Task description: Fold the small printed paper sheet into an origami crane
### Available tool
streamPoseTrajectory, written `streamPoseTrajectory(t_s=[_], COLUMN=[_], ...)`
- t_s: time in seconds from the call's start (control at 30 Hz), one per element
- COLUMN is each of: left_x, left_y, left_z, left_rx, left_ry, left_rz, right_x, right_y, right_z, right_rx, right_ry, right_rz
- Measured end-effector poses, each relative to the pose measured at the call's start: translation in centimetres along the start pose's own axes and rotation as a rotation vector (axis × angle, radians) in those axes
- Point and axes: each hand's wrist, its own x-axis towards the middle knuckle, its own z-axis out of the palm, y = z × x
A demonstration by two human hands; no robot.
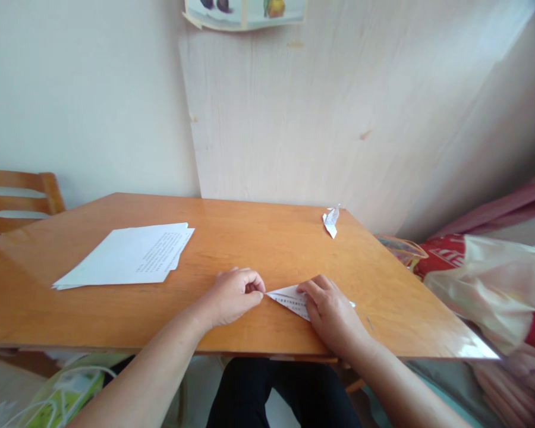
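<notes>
A small folded piece of printed paper point(289, 297) lies flat near the front edge of the wooden table point(258, 244). My left hand point(234, 295) is curled into a loose fist, its thumb and fingertips pinching the paper's left tip. My right hand point(330, 309) lies on top of the paper's right part, fingers bent and pressing it down, and hides that part.
A stack of printed sheets point(129, 255) lies at the table's left. A small folded paper figure point(331, 221) stands at the far right edge. A wooden chair point(18, 196) is at the left, plastic bags point(485, 279) at the right, a pale wooden panel behind.
</notes>
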Motion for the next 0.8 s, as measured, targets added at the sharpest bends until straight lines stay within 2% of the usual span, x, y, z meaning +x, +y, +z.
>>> streamPoseTrajectory(t_s=[0.23,0.33,0.6,0.8], left_x=[0.3,0.5,1.1,1.3], left_y=[1.0,1.4,0.8,1.4], left_z=[-0.6,-0.7,-0.3,-0.5], left_rx=[0.045,-0.005,-0.029,0.016], left_ry=[-0.097,-0.130,-0.168,-0.188], left_rz=[-0.103,-0.132,-0.197,-0.250], right_x=[0.1,0.1,0.1,0.1], right_y=[0.2,0.1,0.1,0.4], right_z=[0.1,0.2,0.2,0.6], right_rx=[0.006,0.012,0.016,0.034], right_ry=[-0.007,-0.007,-0.019,-0.016], right_rz=[0.004,0.018,0.033,0.043])
